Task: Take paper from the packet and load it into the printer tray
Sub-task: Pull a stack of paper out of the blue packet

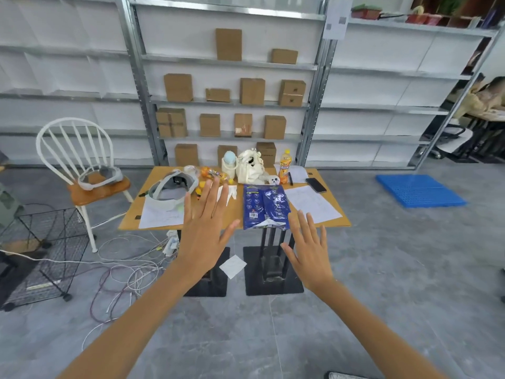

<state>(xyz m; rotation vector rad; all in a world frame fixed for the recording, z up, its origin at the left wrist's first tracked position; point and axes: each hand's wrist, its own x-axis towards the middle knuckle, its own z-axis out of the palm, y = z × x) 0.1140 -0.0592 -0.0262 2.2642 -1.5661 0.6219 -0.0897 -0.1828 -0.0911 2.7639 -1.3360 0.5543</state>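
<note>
A blue paper packet (265, 205) lies on the wooden table (235, 212), its near end torn open and hanging over the front edge. My left hand (205, 228) is stretched out flat with fingers spread, held in front of the table to the left of the packet. My right hand (309, 248) is also spread, just below and right of the packet's torn end. Neither hand touches anything. No printer or tray is in view.
The table holds a white headset (170, 191), printed sheets (314, 203), a phone (316, 185), an orange bottle (285, 166) and a white bag (250, 166). A white chair (82, 170), a wire basket (41, 250) and loose cables (128, 272) are left. Shelves with cardboard boxes (232, 97) stand behind.
</note>
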